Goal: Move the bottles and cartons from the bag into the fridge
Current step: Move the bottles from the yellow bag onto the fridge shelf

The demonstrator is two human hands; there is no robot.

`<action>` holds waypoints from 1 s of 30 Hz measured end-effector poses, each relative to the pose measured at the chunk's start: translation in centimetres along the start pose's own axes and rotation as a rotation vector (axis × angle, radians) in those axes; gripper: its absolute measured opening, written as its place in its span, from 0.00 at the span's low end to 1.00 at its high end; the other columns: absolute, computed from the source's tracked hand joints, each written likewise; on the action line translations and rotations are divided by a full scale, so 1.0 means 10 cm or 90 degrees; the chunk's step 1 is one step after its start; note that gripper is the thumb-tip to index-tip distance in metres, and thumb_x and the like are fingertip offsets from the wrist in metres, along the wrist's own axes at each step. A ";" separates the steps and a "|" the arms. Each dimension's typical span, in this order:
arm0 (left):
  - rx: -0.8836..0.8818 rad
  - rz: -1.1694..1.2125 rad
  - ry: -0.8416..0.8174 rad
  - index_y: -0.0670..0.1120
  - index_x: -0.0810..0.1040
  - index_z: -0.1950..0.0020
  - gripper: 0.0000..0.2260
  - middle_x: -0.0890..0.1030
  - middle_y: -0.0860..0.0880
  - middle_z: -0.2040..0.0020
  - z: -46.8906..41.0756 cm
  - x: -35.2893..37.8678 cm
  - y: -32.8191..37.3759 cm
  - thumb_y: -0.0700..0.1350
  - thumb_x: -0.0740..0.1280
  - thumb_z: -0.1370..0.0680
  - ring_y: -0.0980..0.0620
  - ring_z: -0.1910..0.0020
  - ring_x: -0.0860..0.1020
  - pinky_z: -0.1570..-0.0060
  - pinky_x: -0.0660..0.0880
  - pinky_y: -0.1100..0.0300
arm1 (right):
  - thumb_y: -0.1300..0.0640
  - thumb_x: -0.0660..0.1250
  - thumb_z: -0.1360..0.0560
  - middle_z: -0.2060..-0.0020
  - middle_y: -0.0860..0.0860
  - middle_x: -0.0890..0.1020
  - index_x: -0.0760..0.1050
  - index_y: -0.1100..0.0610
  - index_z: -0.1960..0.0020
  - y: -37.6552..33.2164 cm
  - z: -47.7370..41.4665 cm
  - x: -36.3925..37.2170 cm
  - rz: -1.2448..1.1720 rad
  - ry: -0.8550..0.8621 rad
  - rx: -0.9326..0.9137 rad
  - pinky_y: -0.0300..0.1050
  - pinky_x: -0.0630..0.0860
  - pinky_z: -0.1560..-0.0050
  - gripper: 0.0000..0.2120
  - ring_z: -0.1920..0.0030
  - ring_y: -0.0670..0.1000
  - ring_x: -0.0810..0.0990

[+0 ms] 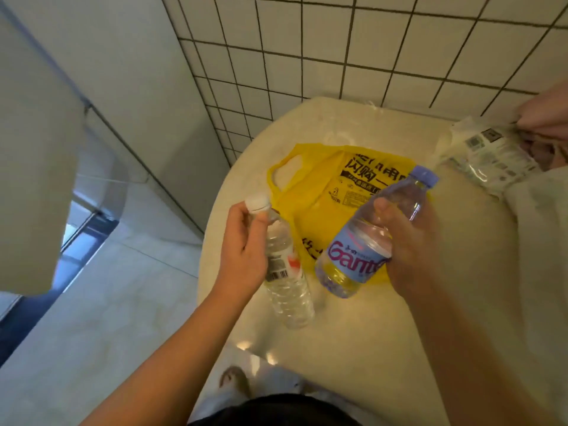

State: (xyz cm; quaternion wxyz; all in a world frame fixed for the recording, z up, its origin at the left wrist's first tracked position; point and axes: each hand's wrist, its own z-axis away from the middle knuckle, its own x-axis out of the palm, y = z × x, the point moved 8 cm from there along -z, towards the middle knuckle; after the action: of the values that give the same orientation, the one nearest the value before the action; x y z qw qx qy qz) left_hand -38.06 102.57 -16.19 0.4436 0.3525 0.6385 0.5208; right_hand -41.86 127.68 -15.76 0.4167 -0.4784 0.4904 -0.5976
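Warm-tinted indoor light, moderately bright and even, only soft shadows. The yellow bag (319, 192) is fairly sharp and its print is readable. Below it, small glare spots sit on the glossy bench (384, 348) edge. Glints show on the clear bottle (289, 296) at its left. The right hand (408, 238) and blue-label bottle (353, 253) over the bag are slightly smeared. The wrapped packet (488, 152) up-right of the bag is heavily blurred. The pale panel (30, 149) far left is out of focus. On the tile wall (338, 41) above the bag, grout lines bow from wide-angle distortion.
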 end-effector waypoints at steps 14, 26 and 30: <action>-0.021 -0.163 0.055 0.58 0.73 0.47 0.08 0.79 0.62 0.53 1.11 -2.34 -0.30 0.58 0.61 0.22 0.64 0.52 0.78 0.55 0.74 0.72 | 0.47 0.70 0.33 0.57 0.63 0.81 0.76 0.61 0.50 0.94 1.74 1.94 -0.036 -0.224 0.159 0.57 0.78 0.55 0.19 0.60 0.59 0.81; -0.070 -0.100 0.319 0.55 0.74 0.47 0.16 0.80 0.59 0.53 2.54 -5.50 -0.91 0.63 0.58 0.25 0.60 0.52 0.79 0.55 0.76 0.70 | 0.44 0.69 0.34 0.58 0.58 0.81 0.77 0.55 0.53 1.41 4.04 4.37 0.082 -0.457 0.116 0.56 0.78 0.54 0.17 0.58 0.56 0.81; -0.115 -0.086 0.375 0.50 0.74 0.44 0.17 0.79 0.58 0.52 2.75 -6.25 -1.09 0.60 0.59 0.24 0.61 0.51 0.79 0.57 0.77 0.69 | 0.43 0.69 0.33 0.60 0.57 0.81 0.76 0.55 0.54 1.42 4.53 5.11 0.102 -0.543 0.086 0.54 0.78 0.55 0.17 0.59 0.55 0.81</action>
State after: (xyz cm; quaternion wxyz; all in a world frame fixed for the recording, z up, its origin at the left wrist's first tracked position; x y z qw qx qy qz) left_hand 10.12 52.94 -16.17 0.3026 0.1020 0.7127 0.6245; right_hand -6.98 67.36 -18.60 0.6572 -0.6143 0.2704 -0.3430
